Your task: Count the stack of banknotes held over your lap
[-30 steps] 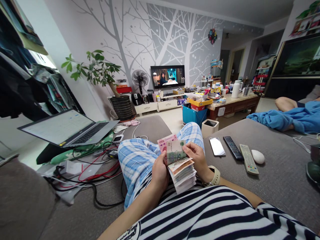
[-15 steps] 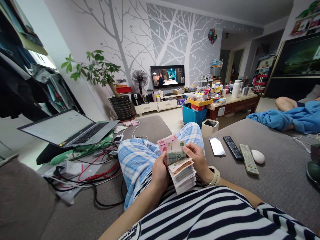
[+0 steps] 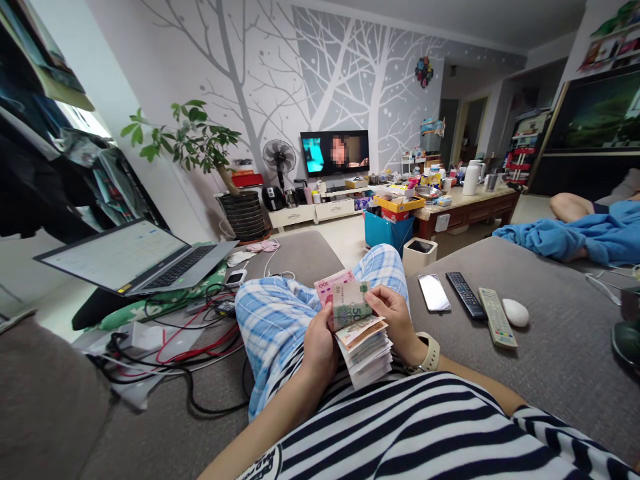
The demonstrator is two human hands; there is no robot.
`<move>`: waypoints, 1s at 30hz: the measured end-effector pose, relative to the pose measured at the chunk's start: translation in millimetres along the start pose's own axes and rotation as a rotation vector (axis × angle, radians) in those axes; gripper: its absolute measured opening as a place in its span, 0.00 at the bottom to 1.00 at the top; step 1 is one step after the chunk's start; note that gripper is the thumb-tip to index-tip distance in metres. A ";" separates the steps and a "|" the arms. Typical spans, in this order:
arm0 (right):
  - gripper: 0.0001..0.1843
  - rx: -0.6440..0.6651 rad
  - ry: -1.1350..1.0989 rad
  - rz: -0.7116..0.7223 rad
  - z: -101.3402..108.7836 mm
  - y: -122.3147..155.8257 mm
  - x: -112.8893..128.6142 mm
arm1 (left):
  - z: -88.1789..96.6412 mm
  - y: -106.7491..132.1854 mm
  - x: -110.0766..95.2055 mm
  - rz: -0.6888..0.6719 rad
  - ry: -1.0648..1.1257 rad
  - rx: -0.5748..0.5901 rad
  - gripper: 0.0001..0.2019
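Note:
My left hand point(image 3: 321, 343) is closed on a thick stack of banknotes point(image 3: 369, 357), which fans out downward over my lap. My right hand point(image 3: 393, 313) pinches the right edge of a green 50 banknote point(image 3: 349, 305) between thumb and finger. Behind that note shows a pink 100 banknote point(image 3: 326, 284), its top edge sticking up. The left thumb presses the notes at their left side. Fingers beneath the stack are hidden. A watch with a pale strap point(image 3: 427, 353) is on my right wrist.
Right of my legs on the sofa lie a phone point(image 3: 434, 293), a black remote point(image 3: 466, 296), a beige remote point(image 3: 497, 318) and a white mouse point(image 3: 515, 313). On the left are a laptop point(image 3: 173, 263) and tangled cables point(image 3: 200, 360). Another person's leg point(image 3: 575, 207) rests beside a blue cloth point(image 3: 545, 237).
The picture on the television has changed. Both hands and the banknotes stay in nearly the same place.

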State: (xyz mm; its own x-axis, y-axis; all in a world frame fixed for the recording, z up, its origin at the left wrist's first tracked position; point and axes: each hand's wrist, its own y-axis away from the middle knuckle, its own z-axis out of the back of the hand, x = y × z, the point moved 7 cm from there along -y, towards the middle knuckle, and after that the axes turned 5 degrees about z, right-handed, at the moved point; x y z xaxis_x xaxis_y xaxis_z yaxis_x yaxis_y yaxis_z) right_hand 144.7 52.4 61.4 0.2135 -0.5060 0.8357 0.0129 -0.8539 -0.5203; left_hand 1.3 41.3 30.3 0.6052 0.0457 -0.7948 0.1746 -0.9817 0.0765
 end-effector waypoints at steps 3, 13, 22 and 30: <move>0.18 0.001 -0.008 -0.002 -0.2 0.2 -0.1 | -0.1 0.3 -0.2 0.002 -0.002 -0.001 0.11; 0.17 0.007 -0.009 -0.007 0.3 -0.3 -4.9 | 2.5 -5.0 5.3 0.011 0.017 0.031 0.11; 0.16 0.002 -0.039 -0.009 -0.2 -0.1 -3.5 | 1.5 -6.4 6.1 0.011 0.038 0.051 0.11; 0.17 0.003 -0.076 0.014 -0.5 0.8 0.4 | -3.2 0.6 -1.2 0.002 -0.010 0.011 0.09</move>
State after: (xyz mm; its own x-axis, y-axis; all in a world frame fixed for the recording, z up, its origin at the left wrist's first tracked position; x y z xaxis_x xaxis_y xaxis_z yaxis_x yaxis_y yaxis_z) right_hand 144.3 51.4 61.4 0.2872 -0.5070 0.8127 0.0125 -0.8464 -0.5324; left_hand 3.1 41.2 33.1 0.5977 0.0420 -0.8007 0.1645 -0.9838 0.0712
